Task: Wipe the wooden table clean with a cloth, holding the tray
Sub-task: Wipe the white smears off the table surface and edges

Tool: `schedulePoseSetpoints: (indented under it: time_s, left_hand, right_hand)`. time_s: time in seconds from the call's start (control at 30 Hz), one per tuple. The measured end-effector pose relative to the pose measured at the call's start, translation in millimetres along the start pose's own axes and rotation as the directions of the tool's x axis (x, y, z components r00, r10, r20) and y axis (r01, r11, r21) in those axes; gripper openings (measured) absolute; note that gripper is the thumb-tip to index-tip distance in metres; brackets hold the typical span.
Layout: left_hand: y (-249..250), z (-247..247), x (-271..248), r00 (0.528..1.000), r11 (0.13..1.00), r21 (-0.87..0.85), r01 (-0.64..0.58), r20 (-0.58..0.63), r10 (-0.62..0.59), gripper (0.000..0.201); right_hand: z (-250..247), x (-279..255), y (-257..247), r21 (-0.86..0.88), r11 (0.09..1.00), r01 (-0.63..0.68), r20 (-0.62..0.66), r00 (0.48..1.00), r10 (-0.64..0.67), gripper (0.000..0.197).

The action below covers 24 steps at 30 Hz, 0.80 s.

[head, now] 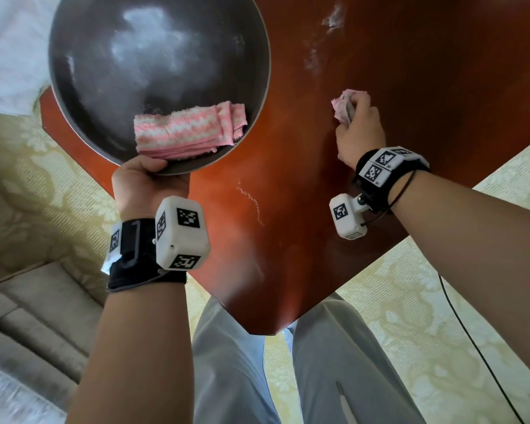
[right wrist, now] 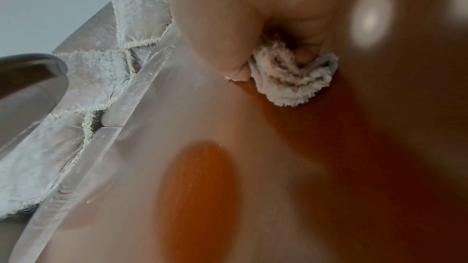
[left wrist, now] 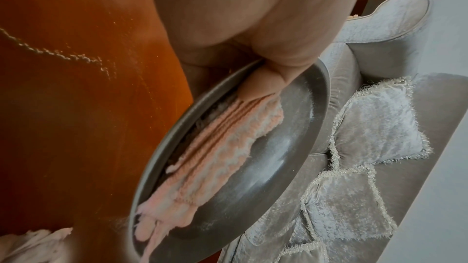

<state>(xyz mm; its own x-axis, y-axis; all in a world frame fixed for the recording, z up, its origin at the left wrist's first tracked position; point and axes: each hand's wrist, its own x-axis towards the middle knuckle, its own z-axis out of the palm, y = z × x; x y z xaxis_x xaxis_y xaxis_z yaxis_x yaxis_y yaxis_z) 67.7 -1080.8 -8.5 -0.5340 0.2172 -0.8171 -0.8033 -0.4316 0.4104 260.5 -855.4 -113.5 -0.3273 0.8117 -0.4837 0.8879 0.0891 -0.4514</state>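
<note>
Fingers of the left hand (head: pixel 149 182) are curling round the near rim of the round dark metal tray (head: pixel 86 68), the thumb lying over the edge and into the dish, so this grip is closing on the tray and holding it tilted above the left part of the reddish wooden worktop (head: pixel 288 209). Inside the tray, a folded pink-and-white striped towel (head: pixel 187 130) is lying against the lower rim, just beside the thumb; the left wrist view is showing the thumb tip touching its end, and pale dusty smears are showing on the tray's floor. The right hand (head: pixel 360 130) is sitting well apart from the tray, toward the right of the worktop, its fingers bunching round a crumpled pink cloth (head: pixel 346 104); this grip is pinching the cloth tight, and the right wrist view is showing the wad pressing against the wood. White powdery streaks (head: pixel 331 22) are lying on the far part of the worktop beyond the cloth, and a thin curved white line (head: pixel 251 200) is marking the wood between the two wrists. Both wrists are wearing black straps with white marker-covered camera blocks. Grey trousers are showing below the worktop's near corner, and a grey sofa (left wrist: pixel 367 147) with fringed cushions is standing off to the left.
</note>
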Motion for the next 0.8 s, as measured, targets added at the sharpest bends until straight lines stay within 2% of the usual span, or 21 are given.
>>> schedulePoseSetpoints:
  time_s: [0.2, 0.47, 0.67, 0.8]
  left_hand:
    - [7, -11, 5, 1.0, 1.0, 0.029, 0.008, -0.023, -0.008, 0.06]
    - [34, -38, 13, 0.999, 0.996, -0.087, -0.025, -0.04, 0.022, 0.063]
    - [54, -59, 8, 0.998, 0.978, -0.2, -0.061, -0.047, 0.053, 0.056]
    - [64, -72, 6, 0.994, 0.969, -0.227, -0.094, -0.075, 0.079, 0.059]
  right_hand:
    - [17, -3, -16, -0.012, 0.99, 0.143, 0.079, 0.987, -0.141, 0.041]
    - [56, -18, -48, -0.066, 0.948, 0.313, 0.175, 0.938, -0.298, 0.048]
    - [97, -58, -75, -0.102, 0.853, 0.512, 0.327, 0.827, -0.457, 0.051]
    - [121, -90, -79, -0.132, 0.795, 0.592, 0.422, 0.759, -0.496, 0.054]
